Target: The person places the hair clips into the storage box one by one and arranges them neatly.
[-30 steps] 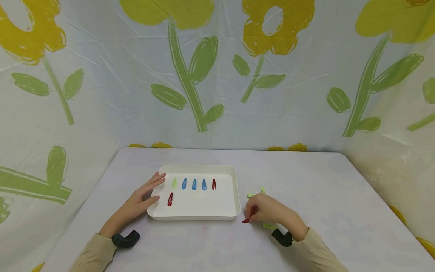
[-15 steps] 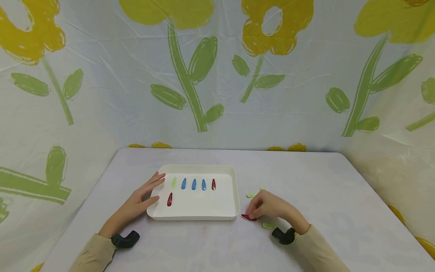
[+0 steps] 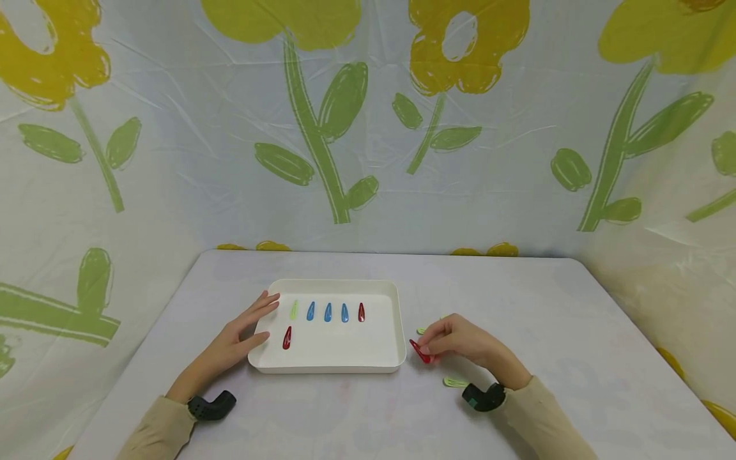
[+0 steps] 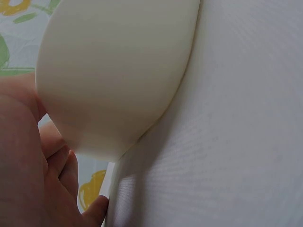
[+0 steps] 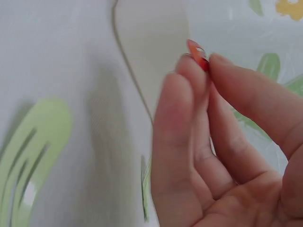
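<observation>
Between the thumb and fingertips of my right hand [image 3: 471,342] a red snap hair clip [image 3: 418,350] is pinched, lifted off the table beside the tray's right side. The right wrist view shows only a small part of this red clip [image 5: 198,56] past the fingertips. My left hand [image 3: 230,345] rests at the left edge of the white tray [image 3: 328,368], fingers spread loosely over the rim. Inside the tray lies a row of upright clips: a green clip [image 3: 294,310], three blue ones [image 3: 328,312] and a red one [image 3: 361,312]. Below the row's left end lies another red clip [image 3: 287,337].
Green hair clips lie around my right hand: one clip [image 3: 455,383] near the wrist and another clip [image 3: 421,331] behind the fingers, partly hidden. The white table [image 3: 489,287] meets a flower-printed cloth [image 3: 230,204] at the back.
My right hand has picked up the red clip from the table and raised it, turning it more upright. The left hand and the tray have stayed in place.
</observation>
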Demonstrator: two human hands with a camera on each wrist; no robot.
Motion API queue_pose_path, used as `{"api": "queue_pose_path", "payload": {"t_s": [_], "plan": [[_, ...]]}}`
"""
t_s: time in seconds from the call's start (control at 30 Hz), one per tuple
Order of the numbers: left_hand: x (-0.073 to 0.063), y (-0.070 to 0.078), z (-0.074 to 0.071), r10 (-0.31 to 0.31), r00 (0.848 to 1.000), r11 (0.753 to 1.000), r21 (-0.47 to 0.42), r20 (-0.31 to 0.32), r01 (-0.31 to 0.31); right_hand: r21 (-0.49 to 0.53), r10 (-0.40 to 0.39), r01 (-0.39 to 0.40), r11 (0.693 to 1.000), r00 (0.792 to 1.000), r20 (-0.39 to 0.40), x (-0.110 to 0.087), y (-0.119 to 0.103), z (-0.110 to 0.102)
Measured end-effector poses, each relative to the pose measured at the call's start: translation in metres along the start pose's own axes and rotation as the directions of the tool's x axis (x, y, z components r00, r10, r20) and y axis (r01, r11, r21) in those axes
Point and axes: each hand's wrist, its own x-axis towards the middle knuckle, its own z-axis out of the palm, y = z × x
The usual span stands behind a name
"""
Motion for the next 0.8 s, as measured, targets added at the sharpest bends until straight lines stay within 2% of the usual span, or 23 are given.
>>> {"api": "queue_pose_path", "payload": {"t_s": [0.13, 0.3, 0.5, 0.67, 0.8], "plan": [[0.0, 0.0, 0.0, 0.005, 1.0, 1.0, 0.001, -0.003, -0.005, 0.105, 0.012, -0.009, 0.994, 0.999, -0.032, 0.001, -0.003, 0.002], [0.0, -0.003, 0.001, 0.006, 1.0, 1.0, 0.009, -0.005, -0.006, 0.172, 0.015, -0.001, 0.985, 0.996, -0.083, -0.001, -0.011, 0.005], [0.0, -0.005, 0.002, 0.011, 1.0, 1.0, 0.012, -0.013, -0.011, 0.192, 0.002, 0.022, 0.981, 0.992, -0.128, 0.001, -0.024, 0.01], [-0.001, -0.005, 0.001, -0.001, 1.0, 1.0, 0.018, -0.013, 0.001, 0.198, 0.026, 0.011, 0.98, 0.983, -0.182, 0.008, -0.036, 0.016], [-0.001, -0.004, 0.0, -0.005, 1.0, 1.0, 0.018, -0.013, 0.005, 0.184, 0.03, 0.005, 0.983, 0.981, -0.19, 0.014, -0.045, 0.022]]}}
